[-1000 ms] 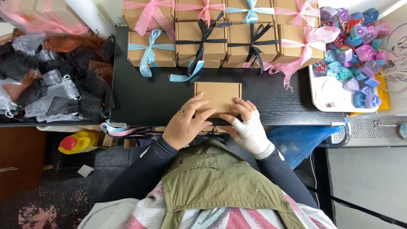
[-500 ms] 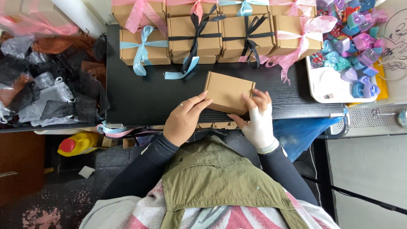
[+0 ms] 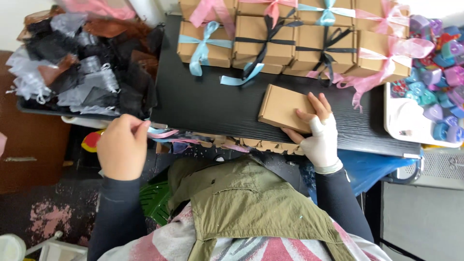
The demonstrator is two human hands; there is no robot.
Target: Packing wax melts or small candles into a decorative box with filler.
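A plain brown cardboard box (image 3: pixel 282 107) lies tilted on the black table (image 3: pixel 208 106). My right hand (image 3: pixel 316 130), partly wrapped in white, rests on the box's near right side with fingers spread over its edge. My left hand (image 3: pixel 122 147) is off the table's near left edge, its fingers pinched on ribbons (image 3: pixel 162 132), pink and light blue, that hang along that edge. Behind the plain box stands a row of closed brown boxes (image 3: pixel 295 38) tied with pink, blue and black ribbon bows.
A tray of black, grey and brown sheer pouches (image 3: pixel 77 67) sits at the left. At the right is a white tray (image 3: pixel 403 123) holding several small colourful pieces (image 3: pixel 437 58). Flat die-cut cardboard (image 3: pixel 241 143) pokes out along the table's near edge.
My left hand left the box and moved down-left to the ribbons at the table edge. The box has shifted right and turned slightly, with only my right hand on it.
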